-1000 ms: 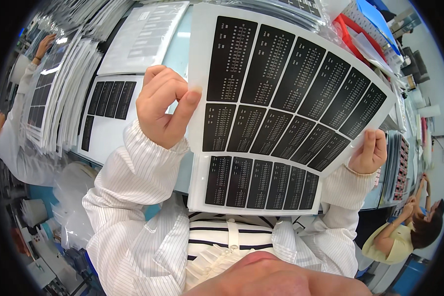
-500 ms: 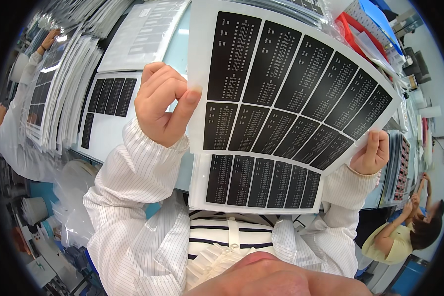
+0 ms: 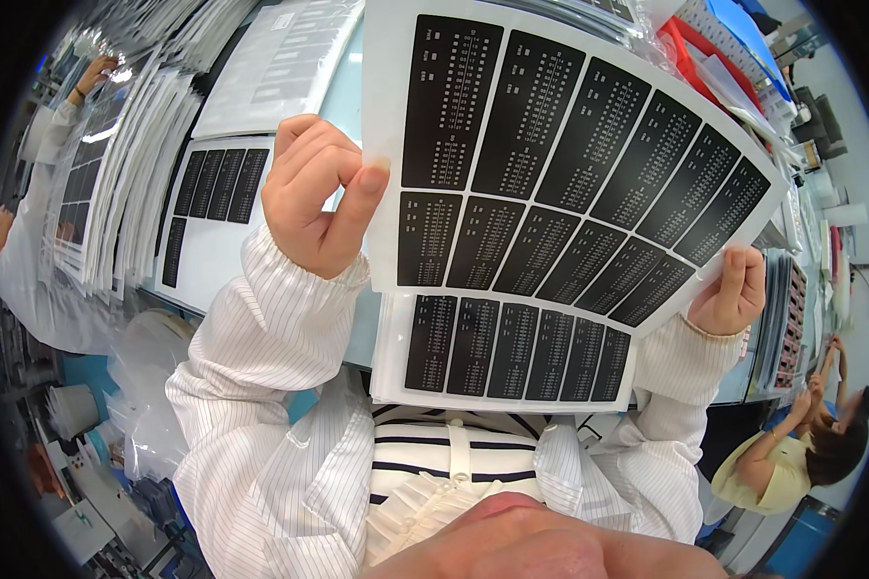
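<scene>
Between my two hands a white sheet of black printed labels [image 3: 518, 198] is held up, slightly curved. My left hand [image 3: 323, 193] pinches its left edge between thumb and fingers. On the right side, my right hand [image 3: 729, 292] grips the lower right edge. Behind and below the raised sheet lies a similar sheet with a row of black labels [image 3: 519, 349], on what looks like a stack close to my body. To the left on the table rests another white sheet with several black labels [image 3: 214, 198].
Piles of sheets in clear wrapping [image 3: 130, 174] stand at the left, and a wrapped white pack [image 3: 270, 72] lies behind. A red tray [image 3: 700, 53] is at the back right. A person in yellow [image 3: 772, 463] is at the right; another person's hand [image 3: 95, 75] shows far left.
The held sheet has shifted very slightly left and up, still in both hands. The view has moved a little.
</scene>
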### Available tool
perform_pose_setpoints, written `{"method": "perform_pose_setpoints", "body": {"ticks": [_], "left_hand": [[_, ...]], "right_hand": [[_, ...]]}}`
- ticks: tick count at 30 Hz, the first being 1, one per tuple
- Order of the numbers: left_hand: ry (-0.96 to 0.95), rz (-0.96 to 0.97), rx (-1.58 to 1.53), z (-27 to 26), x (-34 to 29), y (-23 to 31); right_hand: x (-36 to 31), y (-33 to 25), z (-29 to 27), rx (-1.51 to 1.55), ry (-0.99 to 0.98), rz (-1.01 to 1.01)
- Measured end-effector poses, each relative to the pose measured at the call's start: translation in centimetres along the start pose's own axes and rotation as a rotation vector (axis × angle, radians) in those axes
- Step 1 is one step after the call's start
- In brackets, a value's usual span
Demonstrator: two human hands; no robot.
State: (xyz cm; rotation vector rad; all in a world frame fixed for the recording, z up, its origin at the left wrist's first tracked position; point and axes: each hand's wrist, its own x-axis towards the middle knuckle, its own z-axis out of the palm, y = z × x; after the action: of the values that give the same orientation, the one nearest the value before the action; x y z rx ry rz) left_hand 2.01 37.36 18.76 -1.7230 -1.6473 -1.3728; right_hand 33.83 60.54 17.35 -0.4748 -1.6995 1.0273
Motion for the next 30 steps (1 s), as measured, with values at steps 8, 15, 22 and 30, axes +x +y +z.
{"method": "perform_pose_setpoints", "body": {"ticks": [8,15,22,30], "left_hand": [[-0.011,-0.011,0.003,0.04,0.08,-0.18],[0.003,0.012,-0.006,0.14,-0.20,-0.39],[0.036,0.043,-0.016,0.37,-0.22,-0.71],[0.040,0.067,-0.010,0.85,0.09,0.23]], "right_hand": [[0.00,0.08,0.12,0.004,-0.003,0.016],[-0.14,-0.07,0.47,0.025,0.006,0.011],[-0.11,-0.56,0.57,0.020,0.019,0.026],[-0.07,-0.68,0.35,0.043,0.024,0.025]]}}
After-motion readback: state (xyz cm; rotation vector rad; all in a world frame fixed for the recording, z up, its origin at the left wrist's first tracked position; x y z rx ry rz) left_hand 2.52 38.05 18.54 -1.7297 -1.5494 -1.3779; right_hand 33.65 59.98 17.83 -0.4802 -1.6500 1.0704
